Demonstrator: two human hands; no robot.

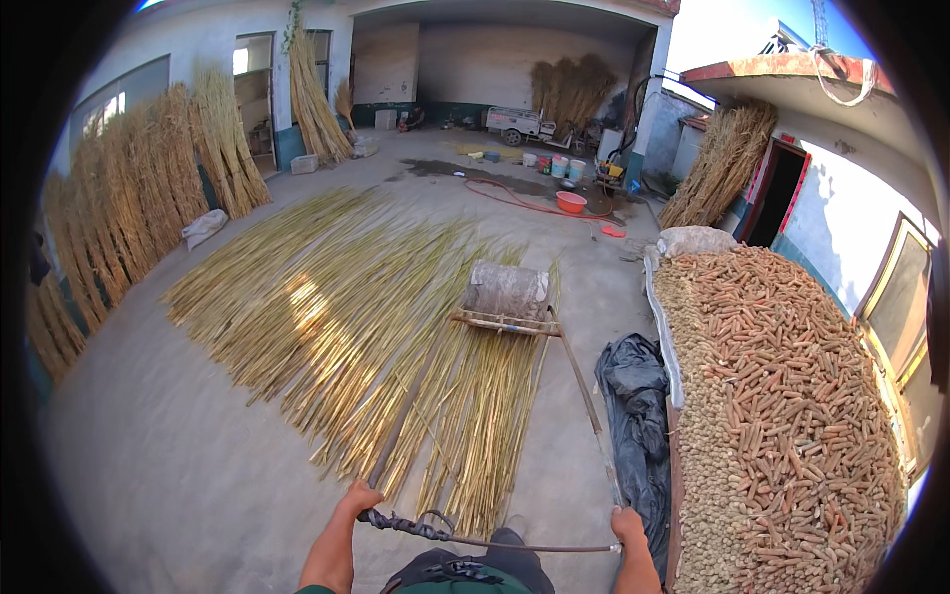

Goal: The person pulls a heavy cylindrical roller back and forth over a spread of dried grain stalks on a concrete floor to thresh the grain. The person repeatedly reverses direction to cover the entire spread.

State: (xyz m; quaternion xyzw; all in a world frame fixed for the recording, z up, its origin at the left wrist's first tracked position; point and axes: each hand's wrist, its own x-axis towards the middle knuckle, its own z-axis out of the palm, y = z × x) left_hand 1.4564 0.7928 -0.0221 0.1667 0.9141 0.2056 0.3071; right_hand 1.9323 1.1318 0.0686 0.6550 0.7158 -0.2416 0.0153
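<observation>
A stone roller (507,289) in a frame of wood and metal rests on long yellow-green reed stalks (336,297) spread over the concrete floor. Two long poles run from its frame back toward me, and a thin cross bar (534,546) joins them in front of my waist. My left hand (360,499) is closed round the left end of this handle, beside a black wrapping on the bar. At the other end, my right hand (626,525) is closed round the right corner, where pole and bar meet. Stalk ends reach close to my feet.
A big heap of corn cobs (792,396) lies along the right, beside a crumpled black plastic sheet (635,406). Stalk bundles (129,188) lean on the left wall. Farther off are a red basin (571,202), a hose (510,198), several buckets and a small cart (520,125).
</observation>
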